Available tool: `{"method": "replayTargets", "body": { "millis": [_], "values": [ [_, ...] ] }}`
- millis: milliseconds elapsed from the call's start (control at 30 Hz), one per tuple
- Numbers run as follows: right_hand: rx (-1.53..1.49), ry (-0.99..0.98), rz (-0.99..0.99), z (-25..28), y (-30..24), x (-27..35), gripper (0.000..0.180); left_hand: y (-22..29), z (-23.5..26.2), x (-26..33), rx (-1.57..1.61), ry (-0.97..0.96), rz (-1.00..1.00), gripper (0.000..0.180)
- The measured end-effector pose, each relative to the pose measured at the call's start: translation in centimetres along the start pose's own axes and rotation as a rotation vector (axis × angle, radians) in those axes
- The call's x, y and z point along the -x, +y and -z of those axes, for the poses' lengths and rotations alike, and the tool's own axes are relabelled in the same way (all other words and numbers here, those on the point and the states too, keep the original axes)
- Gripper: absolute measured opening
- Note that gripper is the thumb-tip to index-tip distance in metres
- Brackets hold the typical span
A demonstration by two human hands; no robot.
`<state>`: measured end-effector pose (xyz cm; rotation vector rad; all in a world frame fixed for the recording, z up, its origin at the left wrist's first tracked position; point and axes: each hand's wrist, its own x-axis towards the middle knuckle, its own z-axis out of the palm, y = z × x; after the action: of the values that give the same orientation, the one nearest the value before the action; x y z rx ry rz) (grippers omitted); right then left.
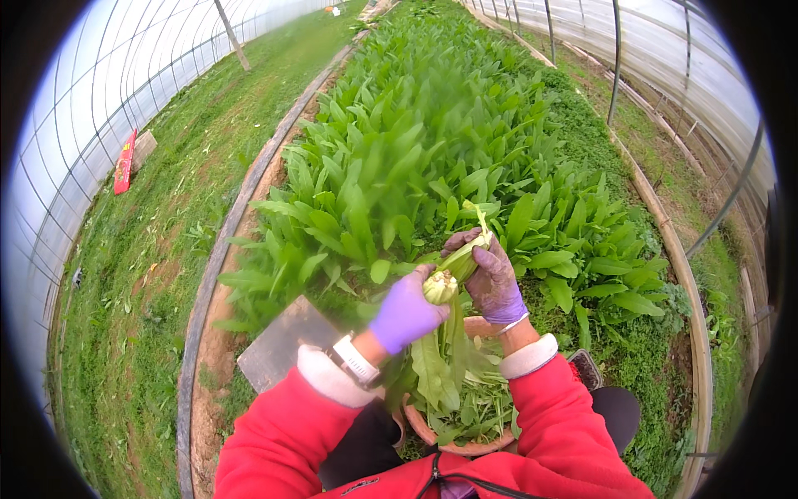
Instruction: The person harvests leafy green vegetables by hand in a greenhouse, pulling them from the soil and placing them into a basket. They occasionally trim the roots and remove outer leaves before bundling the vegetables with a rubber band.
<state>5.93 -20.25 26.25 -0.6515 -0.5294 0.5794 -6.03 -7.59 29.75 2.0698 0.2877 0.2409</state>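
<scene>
My left hand (407,312), in a purple glove, is closed around a head of leafy greens (440,287). Its pale cut base points up toward me, and its long green leaves hang down over the basin. My right hand (495,287), its purple glove dark with soil, is closed on a pale yellow-green leaf (478,241) beside the base. Whether that leaf is still joined to the head I cannot tell. Below both hands stands a terracotta-coloured basin (474,450) holding loose green leaves (478,406).
A dense bed of leafy green plants (440,141) stretches ahead between wooden edging boards (220,258). A flat grey board (287,341) lies left of my left forearm. Curved metal hoops (616,62) carry the plastic greenhouse sheeting. A red object (125,162) lies far left.
</scene>
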Motion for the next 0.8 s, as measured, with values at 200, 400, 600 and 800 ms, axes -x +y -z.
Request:
{"method": "replayTargets", "body": {
  "millis": [200,400,600,800],
  "values": [
    [0.114,0.158,0.245,-3.8,-3.6,1.9,0.037,1.0,-0.7,0.6,-0.436,0.227,-0.309,0.061],
    [0.516,0.226,0.418,-5.4,-5.3,4.1,0.024,2.2,-0.5,0.3,-0.547,0.339,-0.519,0.066],
    [1.313,0.305,0.806,-3.7,-6.8,4.7,0.015,1.6,-1.7,-0.2,-0.568,0.255,-0.507,0.062],
    [0.722,0.440,0.325,1.3,-9.6,7.0,0.034,0.1,-0.3,-1.8,-0.375,0.134,-0.251,0.049]
  ]
}}
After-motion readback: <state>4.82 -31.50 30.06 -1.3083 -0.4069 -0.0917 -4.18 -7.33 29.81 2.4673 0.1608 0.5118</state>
